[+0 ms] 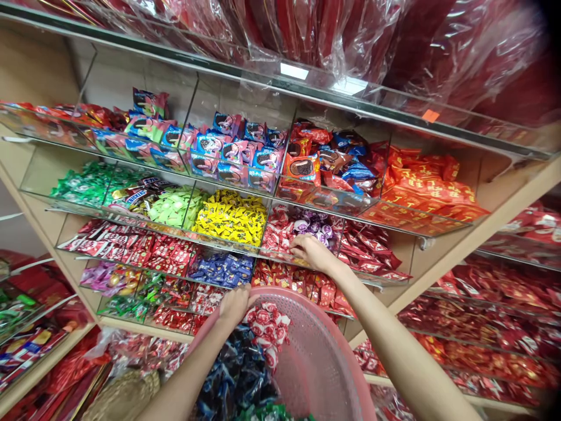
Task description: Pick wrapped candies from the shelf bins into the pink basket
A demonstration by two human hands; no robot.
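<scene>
Shelf [33, 64]: fills most of the frame. Wood sides, glass tiers, clear dividers, wrapped sweets sorted by colour.
Basket [315, 351]: lower centre. Pink, round, perforated wall; bare inside on its right, contents piled left and bottom. Judgement: best held level, rim close under the glass lip, so anything loose falls inside.
Right hand [313, 251]: centre of frame, reaching over the lip into a middle bay. Fingers curled, thumb side turned down toward the sweets; whether they pinch one, cannot tell. Judgement: a loose scoop with fingertips drawn together suits small wrapped pieces; lift clear of the lip to avoid snagging twists.
Left hand [236, 301]: just left of centre, low, at the basket's far rim. Fingers closed over the edge; a firm, unmoving hold here seems the main thing.
Dark packs [236, 374]: bottom centre, in the basket. Black-blue, glossy, crumpled film.
Red-white sweets [276, 231]: centre, in the bay under the right hand. Small, white wrappers marked red, shiny, heaped loosely. Similar ones lie in the basket, beside the dark packs.
Purple sweets [313, 222]: same bay, just behind the right hand. White-and-purple wrappers, rounded.
Green sweets [274, 414]: bottom edge, in the basket, partly cut off.
</scene>
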